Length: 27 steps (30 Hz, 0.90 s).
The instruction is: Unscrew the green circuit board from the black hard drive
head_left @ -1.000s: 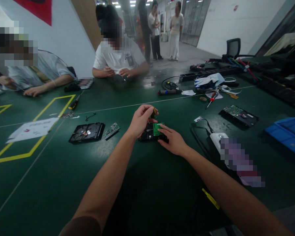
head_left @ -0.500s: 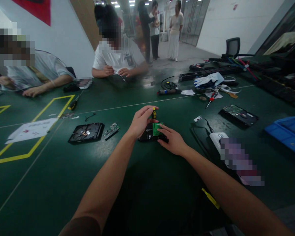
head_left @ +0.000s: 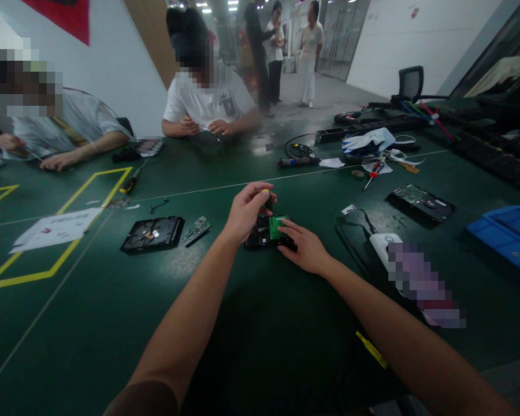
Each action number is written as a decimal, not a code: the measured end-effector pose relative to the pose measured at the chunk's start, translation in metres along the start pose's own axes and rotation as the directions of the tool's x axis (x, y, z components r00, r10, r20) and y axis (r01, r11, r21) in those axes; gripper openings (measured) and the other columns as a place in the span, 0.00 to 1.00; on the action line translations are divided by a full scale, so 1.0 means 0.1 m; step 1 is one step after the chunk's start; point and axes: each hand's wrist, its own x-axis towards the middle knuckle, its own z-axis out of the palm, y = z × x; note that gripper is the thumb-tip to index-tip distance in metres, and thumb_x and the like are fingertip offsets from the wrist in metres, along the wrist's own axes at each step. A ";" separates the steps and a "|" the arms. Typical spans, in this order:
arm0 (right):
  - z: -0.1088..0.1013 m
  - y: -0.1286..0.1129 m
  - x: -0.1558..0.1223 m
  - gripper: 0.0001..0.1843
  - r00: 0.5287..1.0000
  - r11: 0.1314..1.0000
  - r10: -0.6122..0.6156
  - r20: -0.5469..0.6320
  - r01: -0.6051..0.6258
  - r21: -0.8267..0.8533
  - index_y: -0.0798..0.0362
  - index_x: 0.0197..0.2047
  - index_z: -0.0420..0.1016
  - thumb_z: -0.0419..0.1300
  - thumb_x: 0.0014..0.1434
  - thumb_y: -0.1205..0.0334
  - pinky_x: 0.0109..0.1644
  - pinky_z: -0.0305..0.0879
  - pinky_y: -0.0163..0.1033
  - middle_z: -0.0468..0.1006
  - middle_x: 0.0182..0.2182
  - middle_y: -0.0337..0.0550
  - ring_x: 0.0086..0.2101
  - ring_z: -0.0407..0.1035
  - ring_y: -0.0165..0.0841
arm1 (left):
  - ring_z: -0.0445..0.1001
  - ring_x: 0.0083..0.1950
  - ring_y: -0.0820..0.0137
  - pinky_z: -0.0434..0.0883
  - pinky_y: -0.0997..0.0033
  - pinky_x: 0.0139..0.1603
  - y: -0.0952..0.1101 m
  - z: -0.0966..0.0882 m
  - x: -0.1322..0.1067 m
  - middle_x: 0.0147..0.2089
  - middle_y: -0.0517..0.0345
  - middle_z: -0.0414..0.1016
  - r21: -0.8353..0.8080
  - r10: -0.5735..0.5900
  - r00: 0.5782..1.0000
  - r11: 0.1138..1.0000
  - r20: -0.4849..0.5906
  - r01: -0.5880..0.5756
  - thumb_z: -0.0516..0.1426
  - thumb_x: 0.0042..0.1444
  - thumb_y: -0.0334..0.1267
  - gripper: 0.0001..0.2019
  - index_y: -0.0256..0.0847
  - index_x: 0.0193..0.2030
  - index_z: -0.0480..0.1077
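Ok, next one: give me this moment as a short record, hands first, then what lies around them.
Left hand: pinching a yellow-and-black tool handle, roughly upright; tip not visible
Right hand: fingers spread over a green board on a hard drive
Left side: second drive, loose circuit board
Right side: third drive, blue tray
Surface: green table
Across: two seated people, hands at work

PLACE: electronics workshop | green bench (head_left: pixel 91 323) marked with yellow tape (head_left: pixel 21 279) | hard drives (head_left: pixel 260 237), circuit board (head_left: pixel 197 231), screwdrivers (head_left: pixel 129 184), blue tray (head_left: pixel 509 237) | co-workers (head_left: pixel 203 104) at it | glass doors (head_left: pixel 340 46) behind
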 end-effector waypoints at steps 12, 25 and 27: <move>0.01 0.01 0.00 0.28 1.000 1.000 -0.002 0.011 0.003 -0.020 0.48 0.67 0.70 0.63 0.65 0.53 0.67 0.66 0.61 0.65 0.71 0.48 0.65 0.66 0.50 | 0.75 0.44 0.69 0.77 0.73 0.37 0.01 0.02 -0.02 0.44 0.52 0.75 -0.062 -0.058 0.996 0.996 0.073 0.062 0.60 0.64 0.46 0.12 0.42 0.44 0.79; 0.01 0.01 0.00 0.28 1.000 1.000 -0.004 0.004 0.004 -0.010 0.47 0.67 0.70 0.64 0.65 0.54 0.68 0.65 0.61 0.64 0.71 0.48 0.66 0.64 0.49 | 0.77 0.37 0.72 0.75 0.76 0.31 -0.03 0.02 0.01 0.40 0.53 0.80 0.116 0.044 0.996 0.993 -0.076 -0.035 0.67 0.57 0.46 0.15 0.38 0.40 0.72; 0.01 0.01 0.00 0.28 1.000 1.000 -0.001 0.002 0.001 -0.010 0.47 0.66 0.70 0.64 0.65 0.54 0.68 0.65 0.61 0.65 0.71 0.47 0.66 0.65 0.49 | 0.77 0.39 0.71 0.75 0.76 0.32 -0.03 0.03 0.01 0.40 0.54 0.79 0.109 0.052 0.998 0.993 -0.027 -0.049 0.66 0.58 0.46 0.14 0.39 0.45 0.73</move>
